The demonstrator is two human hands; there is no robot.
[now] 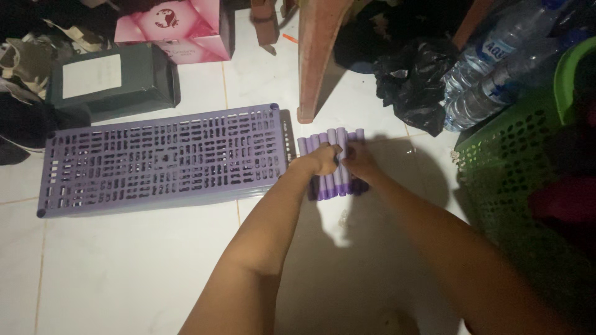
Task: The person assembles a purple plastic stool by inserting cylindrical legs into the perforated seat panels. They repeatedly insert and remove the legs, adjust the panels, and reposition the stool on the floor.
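Both hands are closing over a bundle of short purple plastic tubes (332, 162) lying side by side on a white tiled floor (124, 267). The left hand (320, 160) is curling around the bundle's near-left side, fingers wrapped over several tubes, while the right hand (359, 160) is pressing onto the right side, its fingers bent and gripping the tubes there. The two hands are nearly touching above the middle of the bundle. The tube tops are sticking out beyond the knuckles, their lower ends showing below the hands.

Just to the left of the tubes, a purple slotted plastic shelf panel (161, 160) is lying flat on the floor, its right edge close beside the left hand. Beyond the tubes, a reddish-brown furniture leg (315, 62) is standing on the tiles. A black plastic bag (413, 80) is sitting further back to the right, next to clear water bottles (490, 68) leaning against a green perforated basket (515, 161) along the right edge. At the upper left, a dark green box (112, 80) and a pink box (177, 28) are resting on the floor behind the shelf panel.
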